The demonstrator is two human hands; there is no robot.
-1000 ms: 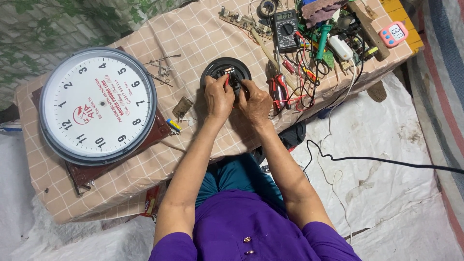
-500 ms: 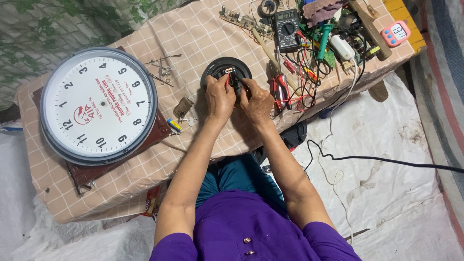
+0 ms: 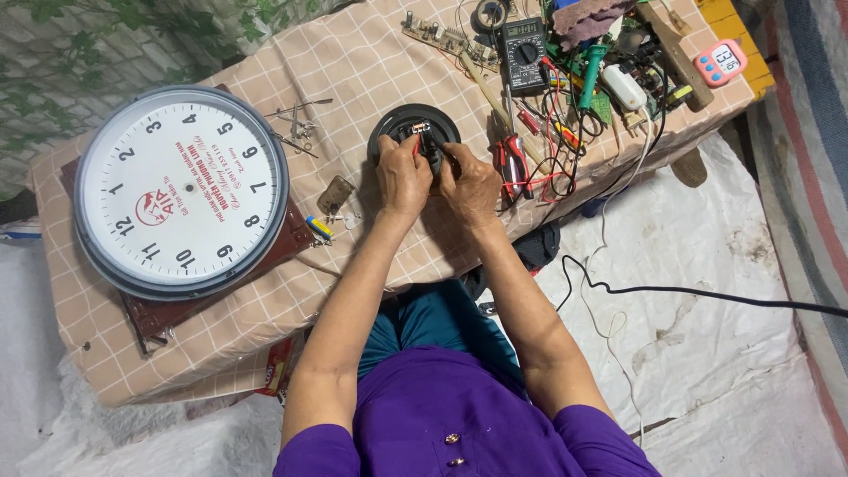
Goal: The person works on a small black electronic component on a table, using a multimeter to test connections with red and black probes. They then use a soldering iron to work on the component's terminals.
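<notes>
Checked tablecloth (image 3: 212, 353): both hands (image 3: 404, 177) (image 3: 471, 184) grip flat round black part (image 3: 389, 132), face up.

Short-sleeved purple buttoned top, teal trousers, bare forearms

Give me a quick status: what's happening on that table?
Left hand and right hand both on round black part. Red-handled pliers beside right hand. Big clock left, untouched.

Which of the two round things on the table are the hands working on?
The small black round part, under both hands, left hand and right hand. The big white clock face lies untouched to the left.
</notes>
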